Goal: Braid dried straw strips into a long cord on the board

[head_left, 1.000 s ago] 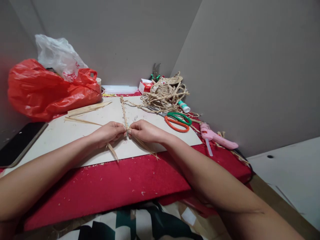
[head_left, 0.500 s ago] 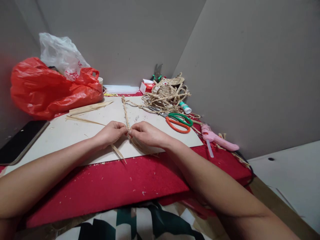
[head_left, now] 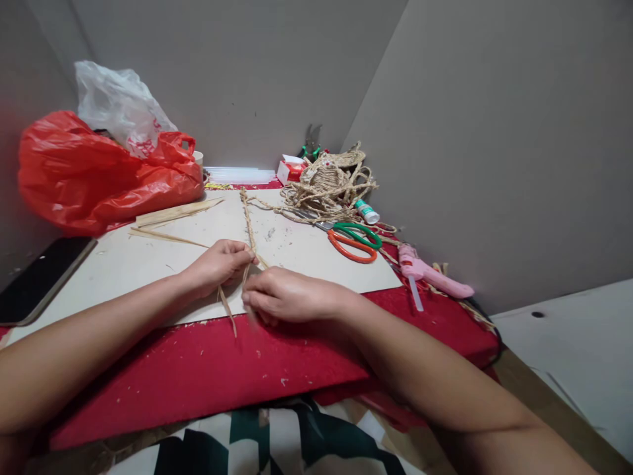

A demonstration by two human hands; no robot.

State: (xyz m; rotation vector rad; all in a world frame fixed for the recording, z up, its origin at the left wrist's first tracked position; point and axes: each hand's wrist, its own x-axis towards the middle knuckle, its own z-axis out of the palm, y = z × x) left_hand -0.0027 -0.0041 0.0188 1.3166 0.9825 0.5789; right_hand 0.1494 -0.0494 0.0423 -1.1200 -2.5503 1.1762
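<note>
A thin braided straw cord (head_left: 246, 214) runs from the back of a pale board (head_left: 123, 264) toward me. My left hand (head_left: 221, 264) pinches the cord's near end, fingers closed. My right hand (head_left: 283, 296) sits lower and nearer, at the board's front edge, fingers closed on loose straw strands (head_left: 228, 309) that trail onto the red cloth (head_left: 208, 363).
A red plastic bag (head_left: 93, 175) and a white bag (head_left: 116, 105) lie back left, a black phone (head_left: 39, 277) at left. A pile of straw rope (head_left: 329, 185), orange and green scissors (head_left: 353, 241), a glue bottle (head_left: 366, 212) and a pink glue gun (head_left: 428, 274) lie right.
My right hand has pulled away from the left, down and toward me, drawing the loose strands with it. My left hand stays on the cord.
</note>
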